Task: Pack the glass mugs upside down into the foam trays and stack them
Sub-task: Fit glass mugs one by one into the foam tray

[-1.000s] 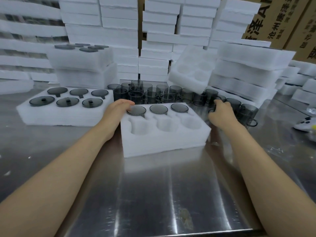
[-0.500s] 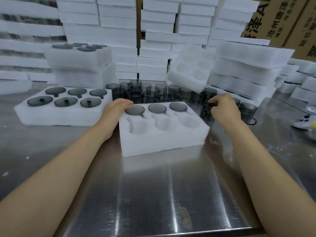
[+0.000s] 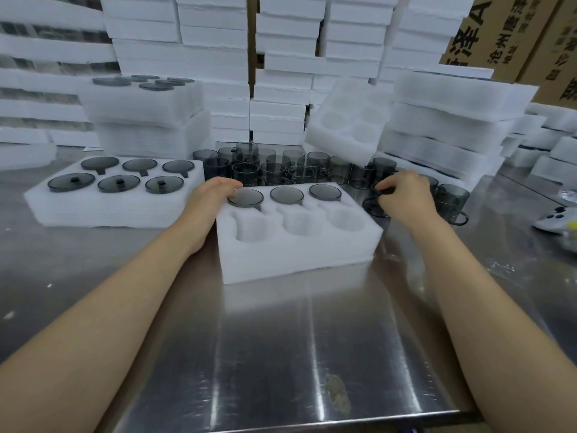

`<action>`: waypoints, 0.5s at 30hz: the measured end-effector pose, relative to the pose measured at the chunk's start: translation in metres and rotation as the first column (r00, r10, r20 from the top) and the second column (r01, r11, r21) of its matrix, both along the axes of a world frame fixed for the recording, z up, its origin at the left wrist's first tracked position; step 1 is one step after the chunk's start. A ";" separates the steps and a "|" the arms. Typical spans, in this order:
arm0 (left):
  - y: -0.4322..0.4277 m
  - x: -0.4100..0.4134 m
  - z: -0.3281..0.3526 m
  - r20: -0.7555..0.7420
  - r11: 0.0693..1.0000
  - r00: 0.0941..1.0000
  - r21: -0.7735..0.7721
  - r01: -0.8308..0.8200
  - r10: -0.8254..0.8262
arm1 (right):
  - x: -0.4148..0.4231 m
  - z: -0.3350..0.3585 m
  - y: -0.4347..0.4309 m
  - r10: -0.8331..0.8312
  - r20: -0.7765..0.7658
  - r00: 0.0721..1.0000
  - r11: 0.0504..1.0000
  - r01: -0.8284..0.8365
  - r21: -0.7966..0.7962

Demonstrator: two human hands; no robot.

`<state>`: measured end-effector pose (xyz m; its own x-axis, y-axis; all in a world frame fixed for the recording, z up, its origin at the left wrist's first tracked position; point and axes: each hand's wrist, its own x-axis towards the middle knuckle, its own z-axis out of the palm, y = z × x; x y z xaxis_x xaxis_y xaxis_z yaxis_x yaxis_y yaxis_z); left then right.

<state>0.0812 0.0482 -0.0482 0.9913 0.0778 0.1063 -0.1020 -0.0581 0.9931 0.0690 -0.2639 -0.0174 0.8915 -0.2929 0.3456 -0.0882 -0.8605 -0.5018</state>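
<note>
A white foam tray [image 3: 296, 254] lies in the middle of the steel table. Its back row holds three smoky glass mugs upside down [image 3: 286, 194]; the three front pockets are empty. My left hand [image 3: 210, 200] rests on the tray's far left corner, with its fingertips touching the base of the leftmost mug [image 3: 246, 196]. Just right of the tray, my right hand [image 3: 404, 198] curls its fingers over the rim of a loose upright mug [image 3: 379, 201]. More loose mugs [image 3: 274, 167] are crowded behind the tray.
A filled tray [image 3: 109, 210] sits at the left, with stacked filled trays [image 3: 140, 114] behind it. An empty tray [image 3: 346, 126] leans on foam stacks at the right. A white controller [image 3: 555, 218] lies at the far right. Bare steel table reaches to the near edge.
My right hand has shifted slightly left among the loose mugs and curled its fingers over one. My left hand has stayed on the tray corner.
</note>
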 end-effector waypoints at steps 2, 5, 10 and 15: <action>0.000 -0.001 0.001 -0.004 1.000 1.000 -0.003 0.002 -0.002 | 0.000 -0.002 -0.003 0.003 -0.048 0.999 1.000 -0.003 0.013; 0.000 -0.001 0.001 -0.006 1.000 1.000 0.010 0.005 -0.004 | 0.001 -0.005 -0.004 0.014 -0.064 0.998 1.000 -0.014 0.000; 0.001 -0.001 0.002 0.005 1.000 1.000 0.019 0.003 -0.003 | 0.000 -0.003 -0.001 -0.005 -0.059 0.998 1.000 0.006 0.016; 0.001 -0.002 0.002 0.003 1.000 1.000 0.013 0.011 -0.011 | -0.005 0.007 0.006 0.038 0.086 0.996 0.971 -0.058 0.230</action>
